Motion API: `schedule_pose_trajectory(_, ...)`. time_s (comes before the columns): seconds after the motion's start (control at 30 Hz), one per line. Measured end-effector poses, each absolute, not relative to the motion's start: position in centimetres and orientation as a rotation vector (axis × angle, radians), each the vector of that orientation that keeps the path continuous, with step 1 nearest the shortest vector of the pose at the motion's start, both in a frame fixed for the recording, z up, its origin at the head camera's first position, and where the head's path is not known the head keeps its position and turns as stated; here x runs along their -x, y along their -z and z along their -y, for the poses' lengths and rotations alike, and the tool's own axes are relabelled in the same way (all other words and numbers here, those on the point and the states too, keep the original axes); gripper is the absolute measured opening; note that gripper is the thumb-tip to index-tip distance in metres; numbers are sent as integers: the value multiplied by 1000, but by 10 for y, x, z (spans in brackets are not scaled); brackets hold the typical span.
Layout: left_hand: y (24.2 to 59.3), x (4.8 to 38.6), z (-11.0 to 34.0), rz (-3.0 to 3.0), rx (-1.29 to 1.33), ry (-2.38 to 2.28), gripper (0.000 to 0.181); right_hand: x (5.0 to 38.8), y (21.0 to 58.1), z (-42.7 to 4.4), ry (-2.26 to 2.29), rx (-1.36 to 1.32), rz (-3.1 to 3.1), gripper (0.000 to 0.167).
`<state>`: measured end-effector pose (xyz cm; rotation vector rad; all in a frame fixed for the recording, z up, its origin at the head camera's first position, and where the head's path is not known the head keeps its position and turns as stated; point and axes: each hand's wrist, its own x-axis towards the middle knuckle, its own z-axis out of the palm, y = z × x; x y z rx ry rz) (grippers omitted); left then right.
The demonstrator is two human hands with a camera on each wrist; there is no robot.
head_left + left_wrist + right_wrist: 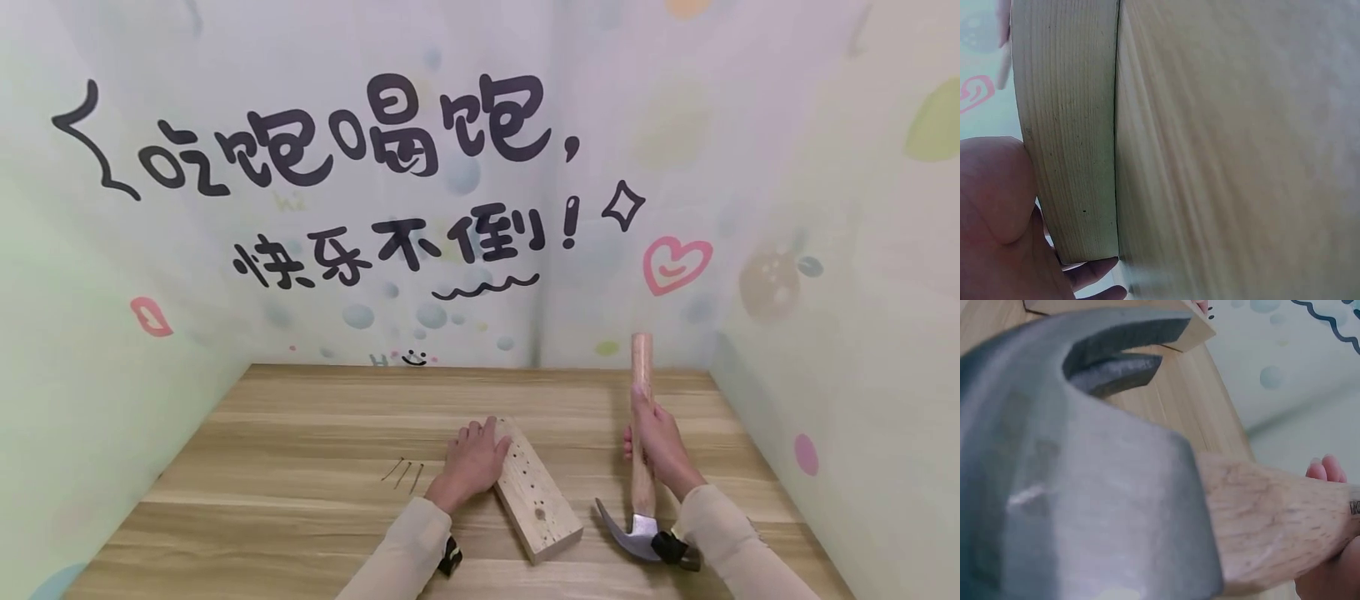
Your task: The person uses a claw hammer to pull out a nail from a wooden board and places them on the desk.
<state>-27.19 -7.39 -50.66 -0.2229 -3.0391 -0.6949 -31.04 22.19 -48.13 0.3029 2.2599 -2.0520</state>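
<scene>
A pale wooden block (551, 504) with several small dark holes in its top lies slanted on the table. My left hand (474, 460) grips its far end, thumb on the top and fingertips bent round the end face, as the left wrist view shows beside the block's side (1072, 125). To the right, my right hand (663, 446) is wrapped round the wooden handle of a claw hammer (642, 490). The steel hammer head (1116, 481) is toward me, its claw pointing left, and the handle's butt points away. Three thin nails (403, 476) lie left of my left hand.
The wood-grain table (315, 433) is bounded by a printed back wall (480, 325) and side walls left and right. Black wrist bands (450, 557) show near both sleeves; the right one partly covers the hammer head.
</scene>
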Motion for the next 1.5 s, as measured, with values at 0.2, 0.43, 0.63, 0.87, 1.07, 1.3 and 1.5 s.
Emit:
schedule_pose_trajectory(0.2, 504, 271, 72, 3043, 222, 668, 59, 315, 489, -230, 2047, -284, -2144, 67)
schedule_pose_trajectory(0.43, 506, 271, 72, 3011, 243, 649, 55, 320, 495, -235, 2001, -221, -2095, 55)
schedule_pose_trajectory(0.63, 505, 270, 72, 3007, 249, 636, 54, 319, 497, -239, 1935, -161, -2146, 52)
schedule_pose_trajectory(0.87, 505, 269, 72, 3004, 251, 650, 55, 321, 500, -245, 1741, -159, -2380, 57)
schedule_pose_trajectory(1.07, 504, 270, 72, 3006, 241, 642, 55, 322, 502, -249, 1536, -116, -2619, 48)
schedule_pose_trajectory(1.3, 504, 270, 73, 3002, 239, 649, 54, 321, 501, -249, 1466, -69, -2673, 42)
schedule_pose_trajectory(1.5, 504, 269, 72, 3006, 229, 666, 55, 320, 500, -249, 1403, -102, -2697, 37)
